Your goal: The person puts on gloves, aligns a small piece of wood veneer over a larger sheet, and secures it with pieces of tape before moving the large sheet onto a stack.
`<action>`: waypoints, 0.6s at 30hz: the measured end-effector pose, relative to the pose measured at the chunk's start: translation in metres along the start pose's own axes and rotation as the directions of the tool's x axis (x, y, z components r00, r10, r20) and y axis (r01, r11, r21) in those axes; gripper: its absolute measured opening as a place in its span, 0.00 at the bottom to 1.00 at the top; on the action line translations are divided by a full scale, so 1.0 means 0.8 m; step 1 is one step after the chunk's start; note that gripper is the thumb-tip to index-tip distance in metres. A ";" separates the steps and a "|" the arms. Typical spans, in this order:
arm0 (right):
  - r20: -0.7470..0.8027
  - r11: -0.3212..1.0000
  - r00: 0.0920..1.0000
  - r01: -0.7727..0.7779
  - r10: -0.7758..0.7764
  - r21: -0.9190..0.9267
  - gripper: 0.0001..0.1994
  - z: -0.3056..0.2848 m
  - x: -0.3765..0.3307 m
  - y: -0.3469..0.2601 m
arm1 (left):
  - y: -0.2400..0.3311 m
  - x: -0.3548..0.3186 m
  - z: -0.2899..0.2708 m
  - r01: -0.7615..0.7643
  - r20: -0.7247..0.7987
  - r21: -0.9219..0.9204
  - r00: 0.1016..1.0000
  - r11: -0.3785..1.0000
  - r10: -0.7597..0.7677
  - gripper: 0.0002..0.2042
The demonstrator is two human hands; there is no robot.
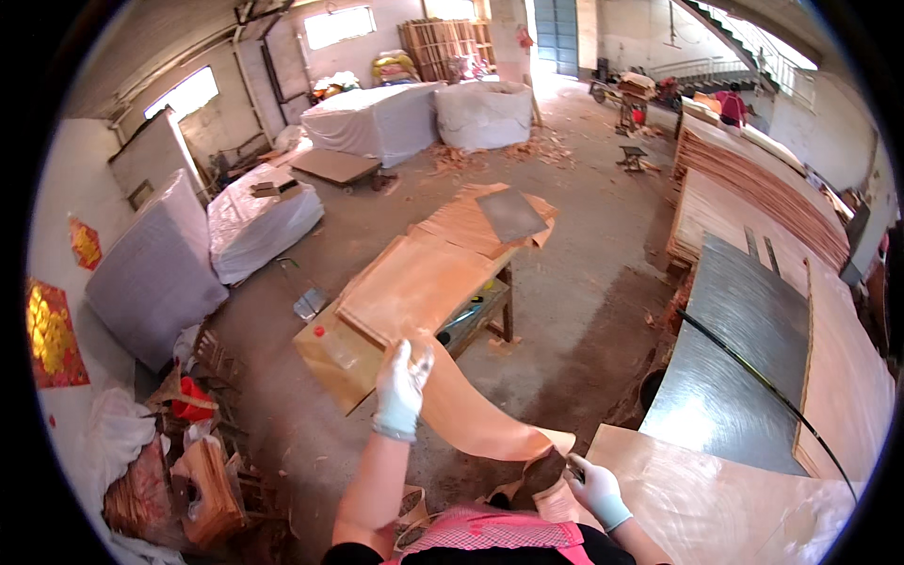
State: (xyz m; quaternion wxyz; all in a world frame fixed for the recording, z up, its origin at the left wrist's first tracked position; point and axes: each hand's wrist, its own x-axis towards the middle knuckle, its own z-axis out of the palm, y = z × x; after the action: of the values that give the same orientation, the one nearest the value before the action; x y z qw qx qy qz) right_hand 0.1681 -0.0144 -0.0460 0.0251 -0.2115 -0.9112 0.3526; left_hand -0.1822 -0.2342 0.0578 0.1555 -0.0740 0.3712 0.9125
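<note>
My left hand (pixel 403 381), in a white glove, is closed on the upper end of a long orange-brown wood veneer sheet (pixel 480 410). The sheet sags in a curve toward my right hand (pixel 599 492), also gloved and closed at its other end. A small dark thing shows at the right fingertips; its kind is unclear. Just beyond my left hand, a stack of veneer sheets (pixel 414 282) lies on a low workbench (pixel 330 372). At the far end of that stack rests a grey square plate (pixel 511 215).
To my right are a large dark shiny sheet (pixel 730 348) with a thin black rod (pixel 753 372) across it, and pale wood panels (pixel 697 490). Tall veneer stacks (pixel 753 174) stand farther right. Wrapped bundles (pixel 367 122) stand at the back; a red container (pixel 193 400) sits left.
</note>
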 end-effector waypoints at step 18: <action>-0.481 0.493 0.122 -0.324 0.868 0.808 0.21 0.022 0.056 0.108 | 0.121 0.670 -0.069 -0.169 -0.047 0.253 0.981 0.953 0.187 0.25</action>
State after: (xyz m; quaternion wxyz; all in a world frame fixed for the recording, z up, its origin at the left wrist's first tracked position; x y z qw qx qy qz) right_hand 0.1558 0.0497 -0.1201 0.3863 -0.7084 -0.4396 0.3946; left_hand -0.7177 -0.2154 -0.0526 0.0675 -0.0524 0.4924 0.8661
